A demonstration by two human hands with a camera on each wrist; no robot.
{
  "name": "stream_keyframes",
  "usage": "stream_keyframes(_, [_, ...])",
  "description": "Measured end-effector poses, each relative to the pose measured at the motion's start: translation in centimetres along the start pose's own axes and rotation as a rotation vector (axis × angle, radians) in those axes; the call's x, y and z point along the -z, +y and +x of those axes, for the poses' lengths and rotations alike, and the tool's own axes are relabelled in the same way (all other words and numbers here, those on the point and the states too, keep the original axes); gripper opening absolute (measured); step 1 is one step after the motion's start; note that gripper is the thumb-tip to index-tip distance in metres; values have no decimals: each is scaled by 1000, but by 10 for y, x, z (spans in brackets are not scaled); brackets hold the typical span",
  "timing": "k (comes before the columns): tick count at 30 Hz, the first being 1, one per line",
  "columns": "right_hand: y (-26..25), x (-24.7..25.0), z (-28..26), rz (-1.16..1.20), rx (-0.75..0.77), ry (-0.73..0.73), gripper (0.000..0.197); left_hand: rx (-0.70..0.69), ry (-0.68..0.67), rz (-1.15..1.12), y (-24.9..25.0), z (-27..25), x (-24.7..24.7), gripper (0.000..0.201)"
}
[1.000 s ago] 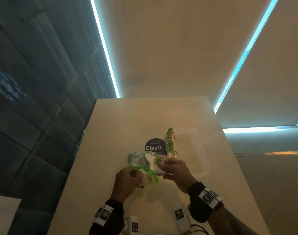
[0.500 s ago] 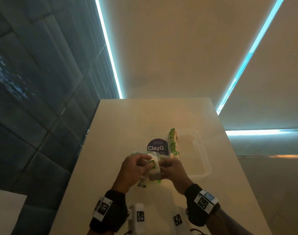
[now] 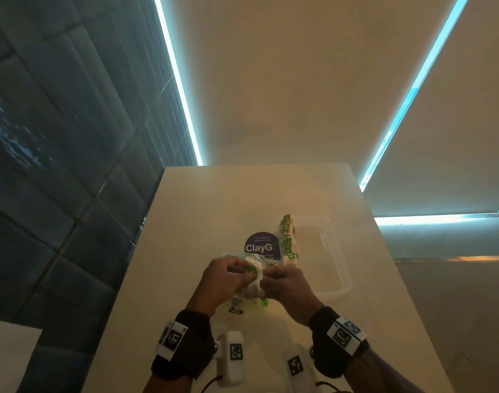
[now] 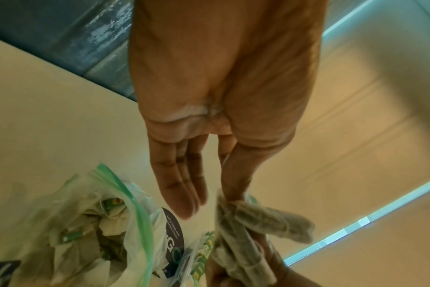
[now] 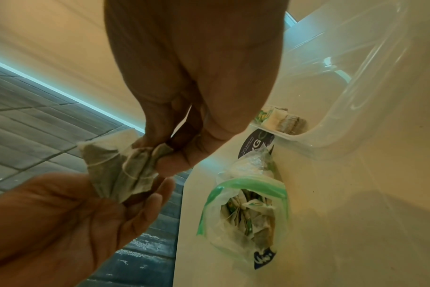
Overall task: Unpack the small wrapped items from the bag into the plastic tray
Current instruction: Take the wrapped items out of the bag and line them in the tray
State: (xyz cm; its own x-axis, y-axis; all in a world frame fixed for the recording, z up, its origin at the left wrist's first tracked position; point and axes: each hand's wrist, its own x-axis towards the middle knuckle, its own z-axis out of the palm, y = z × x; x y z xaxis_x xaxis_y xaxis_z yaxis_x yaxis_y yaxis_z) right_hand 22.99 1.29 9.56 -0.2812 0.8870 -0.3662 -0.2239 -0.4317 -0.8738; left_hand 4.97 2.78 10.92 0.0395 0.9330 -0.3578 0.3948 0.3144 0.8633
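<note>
A clear zip bag [image 5: 246, 213] with a green seal lies open on the table, with several paper-wrapped tea bags inside. My right hand [image 5: 184, 126] pinches a bunch of tea bags [image 5: 118, 170] between thumb and fingers, above the bag. My left hand [image 5: 86, 223] lies open under the bunch, and its thumb touches the bunch [image 4: 253, 229]. In the head view the left hand [image 3: 231, 276] and right hand [image 3: 282, 282] meet over the bag [image 3: 237, 303]. The clear plastic tray [image 3: 341, 279] stands to the right, with a row of tea bags [image 3: 289, 242] along its left side.
A purple "ClayG" label [image 3: 261, 246] lies just beyond the bag. The pale table [image 3: 214, 208] is narrow, with a dark tiled wall [image 3: 72, 194] off its left edge. Two white marker-tagged devices [image 3: 234, 353] hang near the front edge.
My right hand has drawn a bunch of tea bags up out of the bag. My left hand has let go of the bag mouth and moved to the bunch.
</note>
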Motion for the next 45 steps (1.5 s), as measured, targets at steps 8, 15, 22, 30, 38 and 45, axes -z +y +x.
stream_keyframes(8, [-7,3,-1,-29,-7,-17,34,-88,181,125,7,-3,-1,20])
stream_keyframes(15, [-13,-7,-3,-208,116,89,12,-102,282,45,11,-6,-13,27])
stream_keyframes(22, [-12,-4,1,-203,201,224,17,-70,403,-57,9,-11,-26,28])
stream_keyframes(30, [-3,-2,3,-225,216,274,16,-78,277,23,11,-13,-42,25])
stream_keyframes(38, [-6,10,1,-261,189,280,12,-141,197,15,19,-20,-40,28])
stream_keyframes(45, [-2,26,-4,-266,102,209,14,-126,111,44,17,-18,-45,36])
